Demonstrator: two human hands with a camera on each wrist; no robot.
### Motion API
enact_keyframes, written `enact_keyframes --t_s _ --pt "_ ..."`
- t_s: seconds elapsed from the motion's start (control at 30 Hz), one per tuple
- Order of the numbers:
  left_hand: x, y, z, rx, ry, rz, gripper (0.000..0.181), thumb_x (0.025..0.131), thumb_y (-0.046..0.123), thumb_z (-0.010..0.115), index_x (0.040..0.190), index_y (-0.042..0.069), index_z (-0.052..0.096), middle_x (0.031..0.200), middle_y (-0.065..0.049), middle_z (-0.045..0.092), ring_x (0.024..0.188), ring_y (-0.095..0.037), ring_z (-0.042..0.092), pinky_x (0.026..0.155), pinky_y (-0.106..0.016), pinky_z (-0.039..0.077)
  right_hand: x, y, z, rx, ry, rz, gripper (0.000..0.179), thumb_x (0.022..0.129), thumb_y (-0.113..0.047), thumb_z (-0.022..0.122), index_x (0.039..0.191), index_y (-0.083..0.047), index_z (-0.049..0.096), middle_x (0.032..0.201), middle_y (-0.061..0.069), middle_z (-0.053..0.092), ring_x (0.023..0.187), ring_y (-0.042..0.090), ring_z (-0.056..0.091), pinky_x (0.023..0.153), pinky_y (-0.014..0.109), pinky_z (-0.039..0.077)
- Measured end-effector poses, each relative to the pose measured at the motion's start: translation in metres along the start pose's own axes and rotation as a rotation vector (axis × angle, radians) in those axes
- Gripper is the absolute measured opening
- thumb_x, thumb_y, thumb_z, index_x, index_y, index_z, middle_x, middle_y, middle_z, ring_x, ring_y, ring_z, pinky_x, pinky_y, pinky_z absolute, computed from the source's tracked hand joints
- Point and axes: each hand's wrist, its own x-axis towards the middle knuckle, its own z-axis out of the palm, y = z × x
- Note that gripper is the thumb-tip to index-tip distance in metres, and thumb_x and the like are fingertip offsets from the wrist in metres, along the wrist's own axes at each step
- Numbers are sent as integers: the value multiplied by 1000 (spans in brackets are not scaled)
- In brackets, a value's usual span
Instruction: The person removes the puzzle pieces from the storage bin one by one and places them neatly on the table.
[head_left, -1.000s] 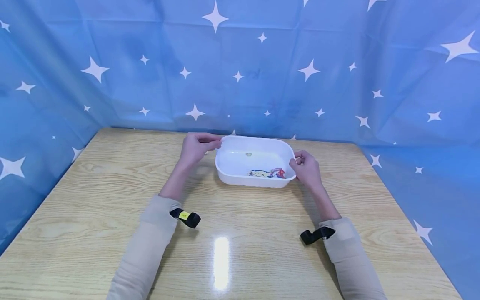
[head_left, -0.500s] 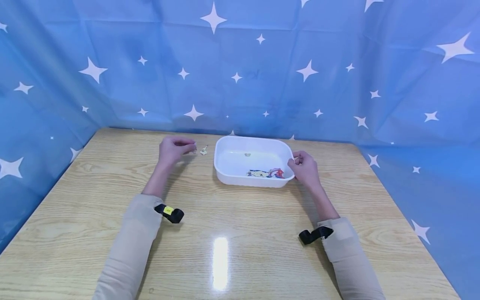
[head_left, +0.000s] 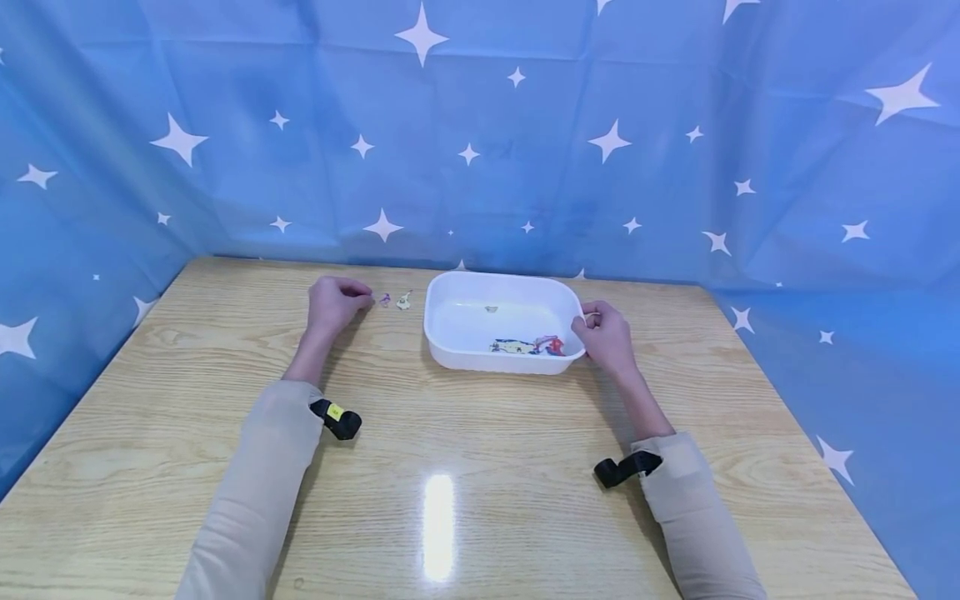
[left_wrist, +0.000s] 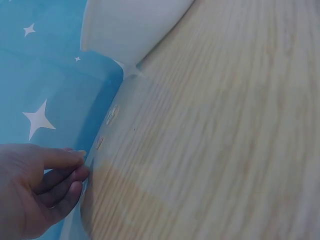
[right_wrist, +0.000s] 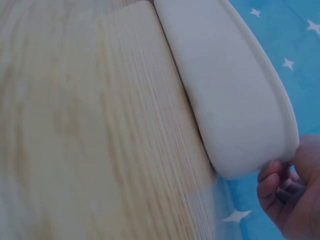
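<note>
My right hand (head_left: 606,337) grips the right end of a white plastic basin (head_left: 480,360), its fingers curled at the rim (right_wrist: 289,120) in the right wrist view. A yellow-and-blue flat printed piece (head_left: 513,346) and a red-and-blue printed piece (head_left: 551,344) lie inside, with a tiny piece (head_left: 491,309) farther back. My left hand (head_left: 333,307) is low at the table's back left, thumb and fingertips together at a small pale piece (left_wrist: 81,153), mostly hidden by the fingers. Just right of it lie a small purple piece (head_left: 385,300) and a small pale-yellow piece (head_left: 404,301).
A light wood-grain table (head_left: 390,467) carries everything. Behind it hangs a blue curtain (head_left: 420,125) with white stars, meeting the table's back edge close behind the basin. Black straps (head_left: 626,469) are on both sleeves.
My left hand has moved left from the basin's left rim to the table's back left. The purple and pale-yellow pieces are now uncovered. My right hand keeps its grip on the basin.
</note>
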Motion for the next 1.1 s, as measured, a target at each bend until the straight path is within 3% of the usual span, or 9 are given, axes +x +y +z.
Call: enact_keyframes --t_s 0.47,0.83,1.1 --pt "5 -5 3 99 -8 35 17 95 4 67 107 -5 75 109 -24 71 104 -37 65 92 -47 51 3 1 1 8 0 5 30 96 -11 58 118 8 59 74 8 52 47 8 49 42 23 45" --pt "4 -1 1 47 -31 32 21 93 4 66 111 -6 71 103 -21 70 95 -31 63 85 -39 49 1 0 0 14 -6 20 31 96 -12 58 120 8 59 76 8 53 49 10 48 43 23 45" --pt "-4 18 -2 -25 -18 72 22 95 7 66 113 -6 70 105 -23 70 96 -32 65 87 -38 51 1 -1 0 13 -8 25 32 96 -13 58 121 7 58 78 9 54 51 12 49 43 24 45"
